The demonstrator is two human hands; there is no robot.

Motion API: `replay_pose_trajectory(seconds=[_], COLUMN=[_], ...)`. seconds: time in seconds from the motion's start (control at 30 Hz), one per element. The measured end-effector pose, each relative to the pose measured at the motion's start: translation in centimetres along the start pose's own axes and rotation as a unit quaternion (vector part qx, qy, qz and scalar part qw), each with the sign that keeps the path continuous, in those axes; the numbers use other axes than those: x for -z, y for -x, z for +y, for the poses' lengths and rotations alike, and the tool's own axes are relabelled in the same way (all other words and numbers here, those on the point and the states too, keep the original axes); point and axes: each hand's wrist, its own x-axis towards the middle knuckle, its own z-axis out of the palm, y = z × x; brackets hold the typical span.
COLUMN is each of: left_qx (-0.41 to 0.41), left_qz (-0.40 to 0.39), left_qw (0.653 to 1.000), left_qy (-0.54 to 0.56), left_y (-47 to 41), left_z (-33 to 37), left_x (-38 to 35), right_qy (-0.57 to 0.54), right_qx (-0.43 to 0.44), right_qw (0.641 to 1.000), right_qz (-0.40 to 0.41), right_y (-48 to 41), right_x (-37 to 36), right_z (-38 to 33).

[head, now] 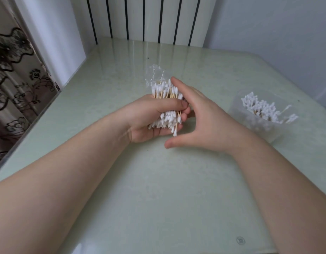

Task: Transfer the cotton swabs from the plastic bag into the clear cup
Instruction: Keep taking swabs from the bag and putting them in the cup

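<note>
Nearest, two bare forearms, reaching in from 7 and 5 o'clock over a pale green table (pixel 158 189). Left hand (pixel 149 121) palm-up at the centre, fingers (pixel 177 105) curled tight round a thick bundle of cotton swabs (pixel 165 90), white tips sticking out above and below the grip. Right hand (pixel 200 123) just at 3 o'clock of the bundle, spread wide: index finger (pixel 177 85) straight along the upper tips, thumb (pixel 170 143) stretched out low, other fingers hidden behind the bundle. Crumpled plastic bag (pixel 155 72) standing up at 12 o'clock around the swabs' far end. Clear cup (pixel 250 125) on the table at 3 o'clock, apart from both hands, packed with more swabs. Radiator (pixel 145 17) at 12 o'clock, patterned curtain (pixel 15 79) at 9.
</note>
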Motion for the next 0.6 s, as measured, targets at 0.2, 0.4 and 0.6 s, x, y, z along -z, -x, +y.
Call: replay_pose_trajectory(seconds=[0.2, 0.4, 0.6], left_qx=[-0.022, -0.018, -0.010], left_qz=[-0.004, -0.012, -0.040], left_qw=[1.000, 1.000, 0.999], left_qy=[0.002, 0.011, 0.015], left_y=[-0.09, -0.15, -0.03], left_z=[-0.16, -0.19, -0.13], left_x=[-0.21, -0.02, -0.17], right_qy=[-0.045, -0.011, 0.003], right_qx=[-0.012, 0.008, 0.021], right_qw=[0.999, 0.997, 0.997], right_qz=[0.018, 0.071, 0.072], right_y=[0.15, -0.03, 0.10], right_x=[0.41, 0.05, 0.27], right_z=[0.10, -0.01, 0.16])
